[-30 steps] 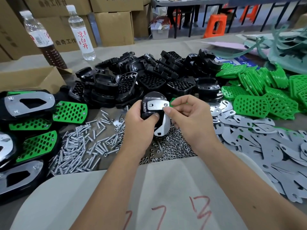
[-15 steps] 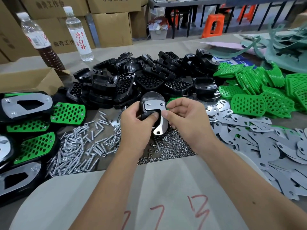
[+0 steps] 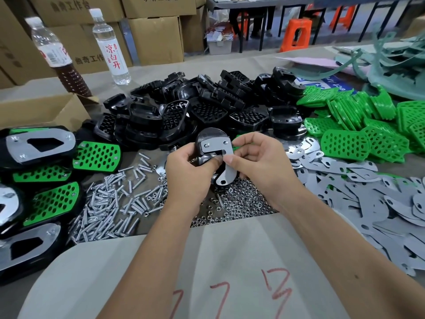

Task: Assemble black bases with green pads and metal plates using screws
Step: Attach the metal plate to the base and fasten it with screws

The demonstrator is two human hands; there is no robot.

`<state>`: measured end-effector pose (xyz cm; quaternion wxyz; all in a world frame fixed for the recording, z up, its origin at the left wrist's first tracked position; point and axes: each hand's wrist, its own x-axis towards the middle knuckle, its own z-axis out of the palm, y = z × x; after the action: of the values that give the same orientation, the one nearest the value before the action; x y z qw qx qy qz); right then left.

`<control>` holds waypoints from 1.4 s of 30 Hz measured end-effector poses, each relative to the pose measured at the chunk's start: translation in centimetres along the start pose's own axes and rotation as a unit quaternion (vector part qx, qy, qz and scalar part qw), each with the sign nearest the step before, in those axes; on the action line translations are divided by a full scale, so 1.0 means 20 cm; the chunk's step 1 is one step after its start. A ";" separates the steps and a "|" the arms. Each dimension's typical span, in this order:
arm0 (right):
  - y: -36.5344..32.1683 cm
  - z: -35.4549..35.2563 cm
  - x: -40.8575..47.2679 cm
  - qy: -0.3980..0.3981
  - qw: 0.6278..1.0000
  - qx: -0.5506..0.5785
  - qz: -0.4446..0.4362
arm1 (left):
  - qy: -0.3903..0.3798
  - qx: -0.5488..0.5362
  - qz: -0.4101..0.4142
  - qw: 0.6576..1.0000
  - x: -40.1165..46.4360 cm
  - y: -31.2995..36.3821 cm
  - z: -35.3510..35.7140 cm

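Both hands, left point(image 3: 188, 173) and right point(image 3: 257, 164), still grip the black base point(image 3: 208, 139) and metal plate point(image 3: 226, 162), barely shifted.

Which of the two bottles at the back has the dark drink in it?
The left bottle, leaning beside the cardboard box: its lower part is dark brown. The other bottle, with red characters on its white label, holds clear liquid.

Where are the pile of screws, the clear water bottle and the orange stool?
pile of screws point(image 3: 112, 203): head view, middle of the heap.
clear water bottle point(image 3: 112, 56): head view, its white label.
orange stool point(image 3: 296, 34): head view, its front side.
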<state>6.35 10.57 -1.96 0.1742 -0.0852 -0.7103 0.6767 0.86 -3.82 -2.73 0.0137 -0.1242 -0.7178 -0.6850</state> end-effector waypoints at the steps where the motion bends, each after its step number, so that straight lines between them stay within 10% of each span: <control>1: 0.00 0.00 0.00 0.000 1.000 0.001 0.000 | -0.002 0.000 -0.001 1.000 0.00 0.00 0.00; 42: 0.02 0.08 -0.05 0.053 0.997 -0.033 -0.048 | -0.003 -0.060 -0.068 0.996 0.01 0.01 -0.01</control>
<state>6.58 8.72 -2.43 0.2411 -0.0926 -0.7252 0.6382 0.70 -4.04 -2.48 -0.0426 -0.0780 -0.6819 -0.7260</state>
